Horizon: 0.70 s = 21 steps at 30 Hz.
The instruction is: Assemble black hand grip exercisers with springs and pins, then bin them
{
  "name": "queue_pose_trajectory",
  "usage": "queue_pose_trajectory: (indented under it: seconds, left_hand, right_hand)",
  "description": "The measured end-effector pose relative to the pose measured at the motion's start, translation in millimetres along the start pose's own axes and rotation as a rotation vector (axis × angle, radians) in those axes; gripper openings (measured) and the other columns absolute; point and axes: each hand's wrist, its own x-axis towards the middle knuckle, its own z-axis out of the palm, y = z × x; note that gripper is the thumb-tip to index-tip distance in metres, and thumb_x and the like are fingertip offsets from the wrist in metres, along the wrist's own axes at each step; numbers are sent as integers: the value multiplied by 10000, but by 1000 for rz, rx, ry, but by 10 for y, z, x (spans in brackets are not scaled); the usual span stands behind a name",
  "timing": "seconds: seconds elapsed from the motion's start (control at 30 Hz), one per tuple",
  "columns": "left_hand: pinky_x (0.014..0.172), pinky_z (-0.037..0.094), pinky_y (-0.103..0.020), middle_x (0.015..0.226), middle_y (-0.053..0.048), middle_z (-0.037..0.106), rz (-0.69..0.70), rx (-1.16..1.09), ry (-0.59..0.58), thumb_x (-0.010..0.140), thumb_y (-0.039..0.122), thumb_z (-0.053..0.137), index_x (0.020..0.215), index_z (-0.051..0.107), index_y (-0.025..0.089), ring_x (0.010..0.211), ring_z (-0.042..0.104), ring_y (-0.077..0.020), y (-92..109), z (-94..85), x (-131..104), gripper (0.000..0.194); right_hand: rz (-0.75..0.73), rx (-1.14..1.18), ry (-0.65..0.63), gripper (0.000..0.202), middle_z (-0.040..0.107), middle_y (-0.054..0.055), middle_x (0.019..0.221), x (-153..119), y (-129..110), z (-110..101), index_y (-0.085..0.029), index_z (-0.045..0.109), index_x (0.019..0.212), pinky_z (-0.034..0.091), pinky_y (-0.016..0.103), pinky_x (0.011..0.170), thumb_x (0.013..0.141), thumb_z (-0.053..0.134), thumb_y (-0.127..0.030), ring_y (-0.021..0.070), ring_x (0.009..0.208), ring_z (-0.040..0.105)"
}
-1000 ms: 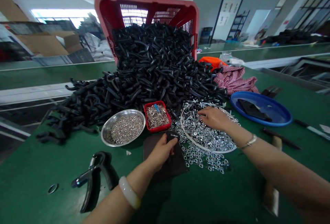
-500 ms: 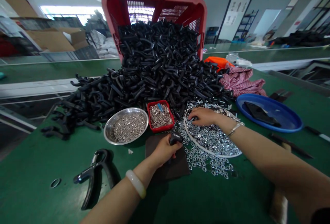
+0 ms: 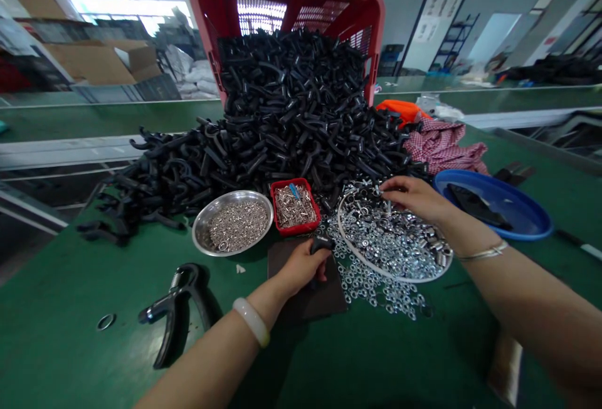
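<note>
1. A left hand (image 3: 301,268) is closed around a black plastic handle (image 3: 322,244). The handle is above a dark square pad (image 3: 329,301) on a green tabletop (image 3: 357,365).
2. The handle's exposed end pokes out past the thumb side, towards the metal hardware. The rest runs back towards the wearer, largely covered by the fingers, so its exact long axis cannot be told.
3. A right hand (image 3: 414,199) is over the far part of a round, white-rimmed tray (image 3: 394,279) heaped with silvery nuts and rings. Thumb and forefinger are pinched together at a small silvery metal piece (image 3: 377,189); its shape is too small to tell.
4. From the right hand, the handle lies to the left and nearer the wearer. From the left hand, the silvery piece lies to the right and farther away. Loose rings (image 3: 376,286) and the tray's left rim are between the hands.
5. Beyond the left hand are a red container (image 3: 296,229) of small metal pins and, to its left, a steel bowl (image 3: 202,233) of tiny metal parts.
6. At left, a spring hand gripper (image 3: 162,306) rests with its two handles towards the wearer.
</note>
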Motion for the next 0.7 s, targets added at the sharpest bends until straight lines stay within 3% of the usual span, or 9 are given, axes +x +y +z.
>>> queue_pose_trajectory:
  seconds: [0.1, 0.17, 0.23, 0.3, 0.37, 0.43, 0.6, 0.7]
  left_hand:
    - [427, 415, -205, 509, 62, 454, -41, -40, -28, 726, 313, 532, 718, 434, 171, 405, 455, -71, 62, 33, 24, 173]
    - [420, 412, -209, 551, 56, 463, -70, -43, -52, 742, 316, 517, 724, 440, 168, 406, 462, -70, 99, 57, 43, 168]
    - [397, 390, -203, 565, 59, 462, -105, -12, -42, 750, 316, 511, 719, 430, 172, 389, 456, -66, 125, 82, 56, 168]
    - [375, 359, -194, 545, 68, 454, -126, 38, -18, 755, 311, 507, 712, 415, 178, 361, 440, -62, 140, 102, 54, 167]
    - [365, 337, -188, 520, 73, 448, -132, 79, -1, 759, 300, 503, 706, 405, 181, 348, 434, -63, 144, 112, 36, 163]
    - [363, 326, -187, 499, 75, 445, -117, 107, 3, 761, 290, 500, 701, 401, 182, 348, 440, -67, 134, 108, 12, 158]
    - [384, 345, -193, 478, 77, 443, -58, 101, 6, 763, 288, 497, 687, 399, 183, 357, 447, -73, 92, 81, -17, 162]
    - [384, 337, -191, 474, 75, 449, -61, 108, 2, 767, 293, 497, 694, 400, 184, 362, 458, -77, 94, 81, -16, 164]
  right_hand:
    - [145, 353, -135, 237, 454, -31, 579, -236, 7, 39, -174, 562, 847, 313, 214, 424, 663, 552, -323, 75, 455, 398]
    - [167, 358, -216, 202, 481, -12, 598, -327, 28, 102, -162, 571, 801, 260, 210, 388, 676, 480, -293, 69, 435, 376]
    - [120, 158, -257, 219, 522, 17, 614, -357, 50, 173, -155, 584, 737, 256, 221, 393, 696, 402, -271, 78, 441, 386]
    - [-3, -211, -223, 247, 563, 38, 637, -343, 57, 242, -166, 601, 710, 319, 243, 459, 724, 389, -291, 110, 507, 455]
    - [-126, -595, -162, 260, 604, 48, 686, -310, 47, 302, -191, 632, 769, 360, 276, 542, 749, 421, -343, 160, 613, 525]
    - [-166, -834, -142, 275, 639, 56, 783, -278, 26, 347, -222, 644, 873, 370, 298, 582, 763, 446, -378, 203, 704, 563]
    - [-151, -948, -230, 217, 650, 47, 837, -232, -31, 373, -239, 640, 852, 382, 287, 596, 772, 466, -340, 206, 763, 584]
    - [-103, -977, -221, 194, 651, 54, 814, -223, -47, 338, -215, 628, 808, 381, 282, 584, 765, 465, -312, 203, 743, 590]
